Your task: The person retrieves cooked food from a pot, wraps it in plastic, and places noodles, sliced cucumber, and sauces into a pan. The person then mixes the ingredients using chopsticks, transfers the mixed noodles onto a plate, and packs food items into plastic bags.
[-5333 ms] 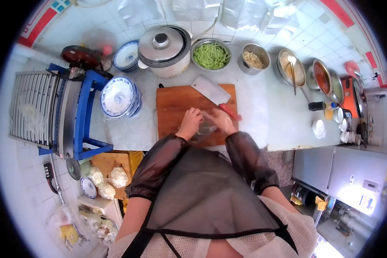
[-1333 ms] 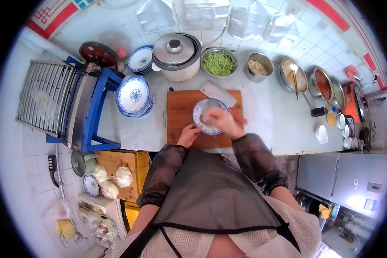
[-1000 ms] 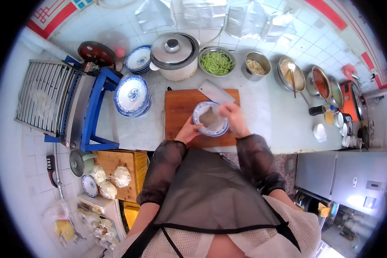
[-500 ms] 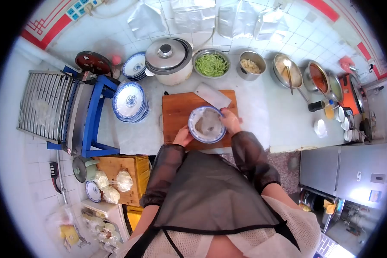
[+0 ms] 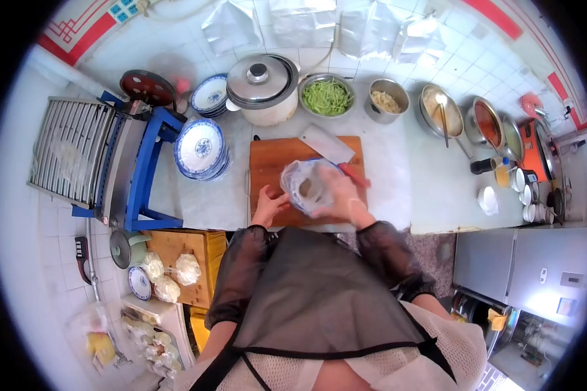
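A blue-rimmed bowl [image 5: 296, 197] with clear plastic film or a bag over it sits above the wooden cutting board [image 5: 261, 156]. My right hand [image 5: 343, 199] lies over the right side of the bowl, at the plastic, its fingers smeared by motion. At the bowl's left edge, my left hand [image 5: 270, 206] has its fingers apart; whether a fingertip touches the rim I cannot tell. Behind the bowl a cleaver [image 5: 327, 143] rests flat across the board's far edge. A small red item [image 5: 353, 174] shows beside my right hand.
Stacked patterned plates [image 5: 201, 148] stand left of the board. Along the wall are a lidded cooker [image 5: 262, 91], a bowl of green strips [image 5: 327, 98] and a metal pot [image 5: 386, 101]. Sauce pans, bottles and small white bowls line the right. A blue-framed metal rack [image 5: 137, 176] stands left.
My left hand has let go of the bowl's left side and spread its fingers. My right hand has moved from the rim in over the bowl, and the plastic now looks bunched up.
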The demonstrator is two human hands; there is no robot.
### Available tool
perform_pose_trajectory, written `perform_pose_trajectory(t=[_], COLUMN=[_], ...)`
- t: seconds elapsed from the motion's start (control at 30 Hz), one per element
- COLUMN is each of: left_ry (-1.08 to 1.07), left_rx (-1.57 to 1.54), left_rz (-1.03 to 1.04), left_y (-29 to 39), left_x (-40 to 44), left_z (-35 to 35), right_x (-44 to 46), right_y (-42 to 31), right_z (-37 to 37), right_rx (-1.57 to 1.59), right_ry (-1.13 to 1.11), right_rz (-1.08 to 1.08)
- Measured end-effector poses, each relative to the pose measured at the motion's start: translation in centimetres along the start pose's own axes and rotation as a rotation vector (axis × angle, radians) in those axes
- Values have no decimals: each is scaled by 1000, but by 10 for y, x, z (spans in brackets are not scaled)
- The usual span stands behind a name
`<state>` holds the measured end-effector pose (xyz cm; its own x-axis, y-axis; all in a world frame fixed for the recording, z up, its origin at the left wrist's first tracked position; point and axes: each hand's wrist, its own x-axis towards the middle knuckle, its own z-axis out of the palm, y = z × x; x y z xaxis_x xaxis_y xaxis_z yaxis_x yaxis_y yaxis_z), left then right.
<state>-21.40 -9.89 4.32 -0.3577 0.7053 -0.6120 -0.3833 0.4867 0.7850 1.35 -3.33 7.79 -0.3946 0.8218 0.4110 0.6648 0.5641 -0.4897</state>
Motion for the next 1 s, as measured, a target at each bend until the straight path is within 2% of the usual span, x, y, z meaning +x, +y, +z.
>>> perform_pose_trajectory(t=[0.07,0.1,0.13,0.17,0.2,0.23,0.3,0.33,0.37,0.4,0.47,0.63,0.67,0.7,0.73,0.77,0.83,0.9,0.97,1.0], left_ry=[-71,-138,-138,-136,-135,-139,-121,-122,-152,-183,-184,-189,-269,-351,-353,-356,-282,-275,-285,-328], left_rx=[79,156,156,259,364,368,337,335,305,277,337,333,445,556,589,588,553,482,473,540], left_rz=[-28,-53,-47,189,420,417,696,700,614,530,536,621,649,680,795,803,671,657,696,809], left_y=[-10,-5,-2,0,5,10,18,20,22,25,31,37,45,52,50,49,48,56,63,76], left_x=[14,13,9,4,-7,-15,-25,-25,-26,-27,-29,-20,-31,-42,-48,-42,-25,-23,-44,-77], left_z=[-9,-9,-8,-8,-5,3,25,32,38,42,43,32,43,58,72,76,82,84,101,119], right_x=[0,4,11,20,31,35,40,40,33,19,11,25,33,38,45,48,41,32,27,21], right_y=[-12,-12,-9,-5,-9,-11,-10,-11,-11,-10,-9,-10,-18,-30,-40,-43,-20,-2,6,4], right_z=[7,2,-5,-12,-29,-38,-51,-47,-34,-15,-7,-31,-45,-55,-61,-65,-58,-63,-55,-40], right_rx=[88,88,266,443,546,546,601,330,327,218,99,448,634,635,825,1012,1007,908,202,449], right_ry=[-205,-200,-192,-184,-147,-144,-117,-18,-16,-105,-181,-178,-228,-225,-288,-350,-284,-65,-95,-201], right_rz=[-149,-148,123,392,567,573,564,145,142,-153,-434,248,450,449,414,373,293,275,-108,21])
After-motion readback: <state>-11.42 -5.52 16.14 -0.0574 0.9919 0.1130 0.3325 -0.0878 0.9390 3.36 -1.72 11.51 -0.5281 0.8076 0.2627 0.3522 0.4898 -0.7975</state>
